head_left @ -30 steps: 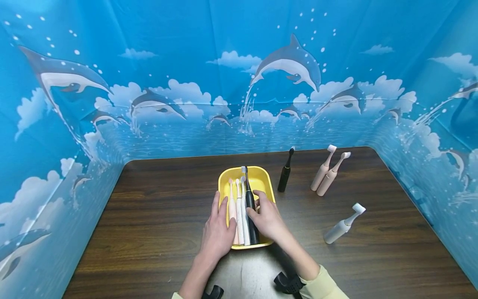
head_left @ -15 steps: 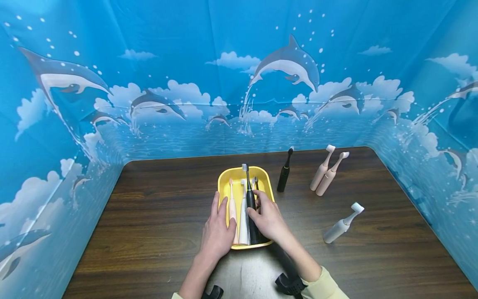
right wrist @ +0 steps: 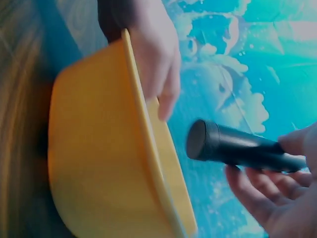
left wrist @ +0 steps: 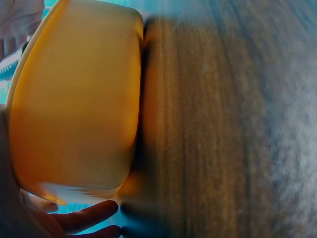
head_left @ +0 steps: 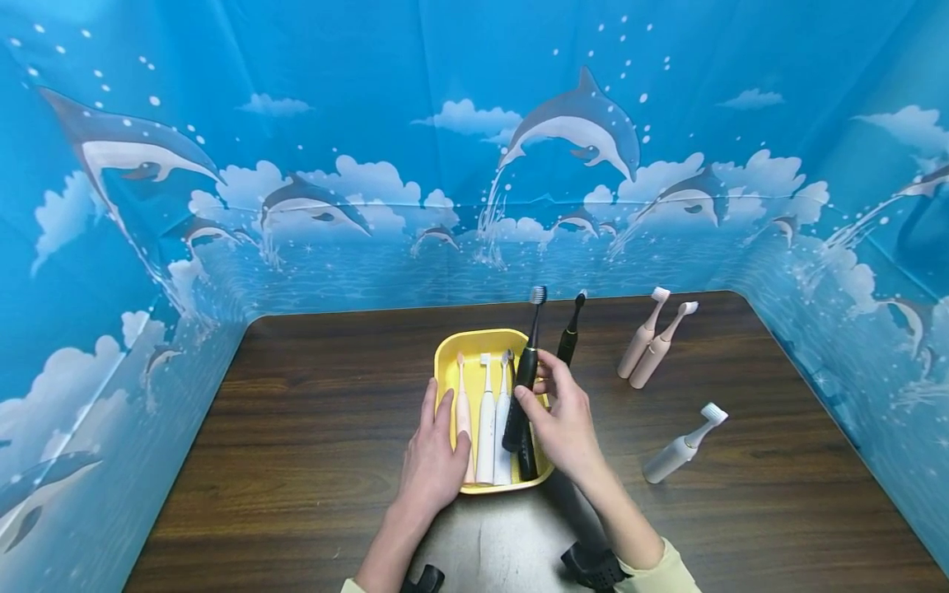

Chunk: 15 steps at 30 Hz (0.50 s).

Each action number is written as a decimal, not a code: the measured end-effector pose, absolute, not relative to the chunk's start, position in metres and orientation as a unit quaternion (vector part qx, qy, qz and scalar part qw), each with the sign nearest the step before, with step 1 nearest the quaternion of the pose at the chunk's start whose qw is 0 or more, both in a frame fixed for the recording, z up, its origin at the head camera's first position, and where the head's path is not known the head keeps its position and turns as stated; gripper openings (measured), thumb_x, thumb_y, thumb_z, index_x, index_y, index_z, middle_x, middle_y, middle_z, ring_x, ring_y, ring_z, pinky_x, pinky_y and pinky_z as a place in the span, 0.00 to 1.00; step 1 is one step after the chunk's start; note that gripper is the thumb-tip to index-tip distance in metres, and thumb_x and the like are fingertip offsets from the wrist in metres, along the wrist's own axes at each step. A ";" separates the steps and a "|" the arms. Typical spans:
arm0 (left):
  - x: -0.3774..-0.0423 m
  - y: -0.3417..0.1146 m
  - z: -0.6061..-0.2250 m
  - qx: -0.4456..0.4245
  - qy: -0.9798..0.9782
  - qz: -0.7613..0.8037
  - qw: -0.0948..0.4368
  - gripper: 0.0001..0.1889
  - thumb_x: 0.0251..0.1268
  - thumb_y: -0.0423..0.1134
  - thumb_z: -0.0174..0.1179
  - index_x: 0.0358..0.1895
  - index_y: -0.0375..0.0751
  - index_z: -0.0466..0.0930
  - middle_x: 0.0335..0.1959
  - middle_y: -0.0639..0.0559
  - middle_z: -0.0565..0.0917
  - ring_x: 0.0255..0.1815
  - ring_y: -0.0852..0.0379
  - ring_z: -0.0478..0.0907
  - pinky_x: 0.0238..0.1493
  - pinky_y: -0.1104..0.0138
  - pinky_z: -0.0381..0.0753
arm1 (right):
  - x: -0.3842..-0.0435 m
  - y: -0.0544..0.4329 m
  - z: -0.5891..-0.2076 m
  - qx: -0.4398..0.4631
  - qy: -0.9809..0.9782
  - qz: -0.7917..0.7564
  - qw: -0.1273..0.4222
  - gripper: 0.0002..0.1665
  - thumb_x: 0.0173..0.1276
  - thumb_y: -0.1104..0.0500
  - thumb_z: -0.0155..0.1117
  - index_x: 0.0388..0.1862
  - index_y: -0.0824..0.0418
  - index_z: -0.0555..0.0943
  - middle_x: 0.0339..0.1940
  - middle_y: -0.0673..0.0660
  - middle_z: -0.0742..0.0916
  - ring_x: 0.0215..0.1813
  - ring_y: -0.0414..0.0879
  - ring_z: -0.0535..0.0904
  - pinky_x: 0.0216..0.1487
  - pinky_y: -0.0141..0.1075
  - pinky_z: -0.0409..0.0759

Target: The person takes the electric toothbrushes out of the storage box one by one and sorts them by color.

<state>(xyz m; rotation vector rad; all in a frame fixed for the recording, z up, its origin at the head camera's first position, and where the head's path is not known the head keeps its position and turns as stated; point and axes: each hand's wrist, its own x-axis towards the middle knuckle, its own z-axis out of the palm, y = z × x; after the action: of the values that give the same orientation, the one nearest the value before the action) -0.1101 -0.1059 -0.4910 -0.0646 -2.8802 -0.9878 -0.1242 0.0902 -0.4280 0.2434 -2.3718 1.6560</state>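
In the head view my right hand (head_left: 565,424) grips a black electric toothbrush (head_left: 525,371), tilted head-up over the right side of a yellow plastic box (head_left: 445,366). The right wrist view shows the round base of its handle (right wrist: 237,148) above the box rim, apart from it. My left hand (head_left: 437,457) holds the box's left wall, thumb over the rim and fingers along the outside. Inside, side by side, lie a pale pink toothbrush (head_left: 463,412), a white toothbrush (head_left: 486,436), a second white one (head_left: 502,445) and another black one (head_left: 528,461), partly hidden.
Behind the right hand a black toothbrush (head_left: 567,339) stands on the dark wooden table (head_left: 311,428). Two pink toothbrushes (head_left: 648,358) stand together farther right, and a grey-white toothbrush (head_left: 670,459) stands nearer. A blue dolphin-print curtain (head_left: 385,198) surrounds the table's back and sides.
My right hand has lifted the black toothbrush up and to the right from among the others. The white ones have spread rightward, and another black one shows. My left hand has stayed put.
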 end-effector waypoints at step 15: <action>-0.110 -0.106 -0.492 -0.027 -0.944 -0.323 0.063 0.33 0.69 0.38 0.60 0.76 0.37 0.66 0.83 0.42 0.51 0.50 0.33 0.82 0.47 0.41 0.78 | -0.149 0.131 -0.452 0.025 -0.775 0.524 0.351 0.30 0.64 0.75 0.69 0.63 0.75 0.70 0.51 0.70 0.82 0.48 0.57 0.84 0.42 0.28 0.83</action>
<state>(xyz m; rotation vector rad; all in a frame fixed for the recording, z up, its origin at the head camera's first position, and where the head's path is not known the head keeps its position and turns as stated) -0.1100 -0.1061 -0.4923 -0.0813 -2.8509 -0.9771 -0.1493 0.1307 -0.4521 0.0649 -2.0073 1.3568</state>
